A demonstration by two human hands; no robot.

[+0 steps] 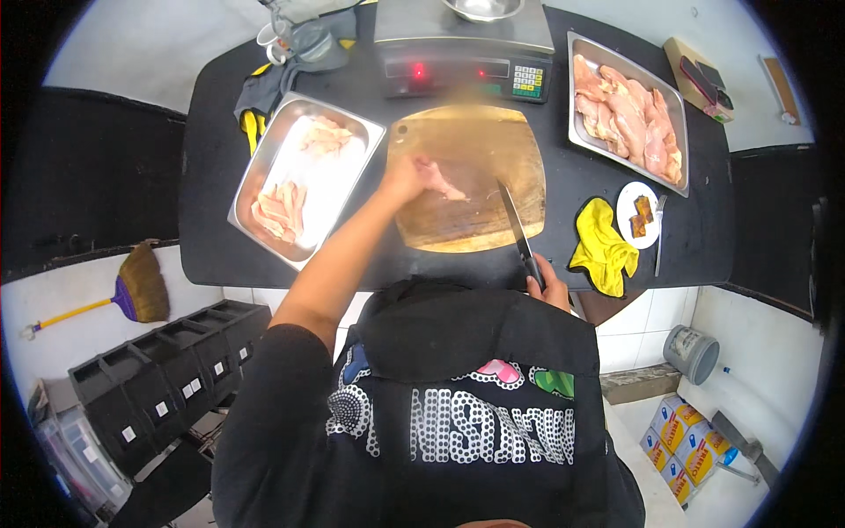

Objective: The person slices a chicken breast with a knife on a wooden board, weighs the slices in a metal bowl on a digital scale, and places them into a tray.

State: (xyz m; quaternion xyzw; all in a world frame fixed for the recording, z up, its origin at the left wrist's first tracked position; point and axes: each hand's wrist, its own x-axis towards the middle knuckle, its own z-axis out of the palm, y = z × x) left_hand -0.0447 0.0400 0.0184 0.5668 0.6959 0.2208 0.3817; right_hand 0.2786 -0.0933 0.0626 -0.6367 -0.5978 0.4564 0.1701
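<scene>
My left hand [407, 179] grips a small piece of raw chicken [445, 183] over the left half of the wooden cutting board [440, 231]. In my right hand [551, 286] is the black handle of a knife [514, 219], held at the board's near right corner. Its blade points away from me, the tip over the board and apart from the meat. Left of the board, a steel tray [346, 195] holds two small heaps of chicken pieces [281, 211]. Another steel tray [572, 123], at the far right, is filled with larger raw chicken pieces [630, 119].
A digital scale [466, 75] with a steel bowl [483, 7] stands behind the board. To the right lie a yellow cloth [604, 246], a white plate [623, 211] with brown food and a fork [658, 238]. Grey-yellow cloth [264, 92] and a mug [272, 40] sit back left.
</scene>
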